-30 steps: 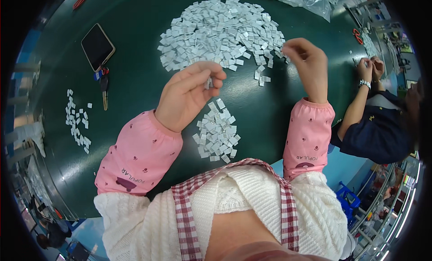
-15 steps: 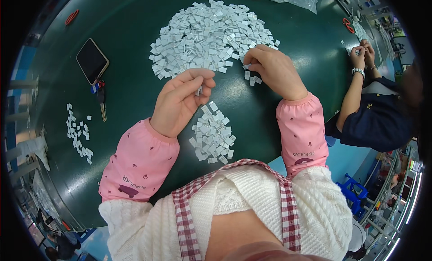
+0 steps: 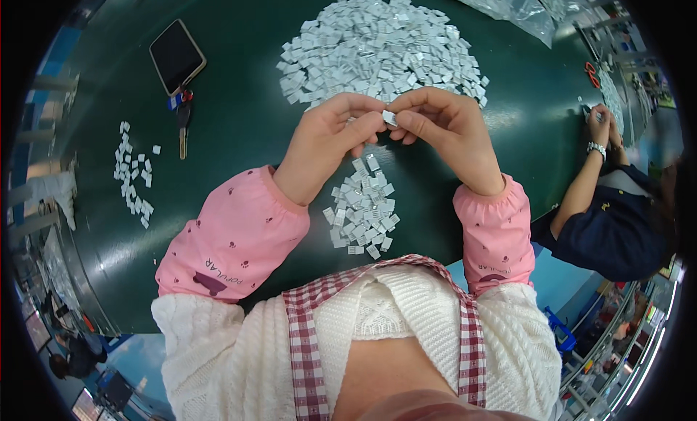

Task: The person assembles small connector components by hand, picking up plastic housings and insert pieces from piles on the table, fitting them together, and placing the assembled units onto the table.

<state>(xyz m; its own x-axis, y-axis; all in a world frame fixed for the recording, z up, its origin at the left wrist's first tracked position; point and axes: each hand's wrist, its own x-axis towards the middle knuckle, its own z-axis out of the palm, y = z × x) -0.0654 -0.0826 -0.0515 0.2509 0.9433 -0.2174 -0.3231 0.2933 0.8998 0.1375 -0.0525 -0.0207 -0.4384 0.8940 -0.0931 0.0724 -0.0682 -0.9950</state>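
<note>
My left hand [image 3: 330, 136] and my right hand [image 3: 451, 130] meet fingertip to fingertip over the table. Pinched where they meet is a small flat white piece [image 3: 390, 118] with ribs on it. The lower fingers of my left hand curl inward, and what lies behind them is partly hidden. Just beyond my hands spreads a large heap of similar white pieces [image 3: 381, 47]. A smaller pile of white pieces [image 3: 361, 207] lies between my forearms, near my apron.
A dark green table [image 3: 239, 123] carries everything. On the left lie a phone [image 3: 178, 56], keys [image 3: 184, 123] and scattered white pieces [image 3: 136, 174]. Clear plastic bags [image 3: 501, 5] rest at the far right. A co-worker's arm [image 3: 581, 185] and red scissors [image 3: 591, 74] are on the right.
My right hand has come from the heap's near right edge to my left hand, and a white piece now shows between their fingertips. The whole view has shifted.
</note>
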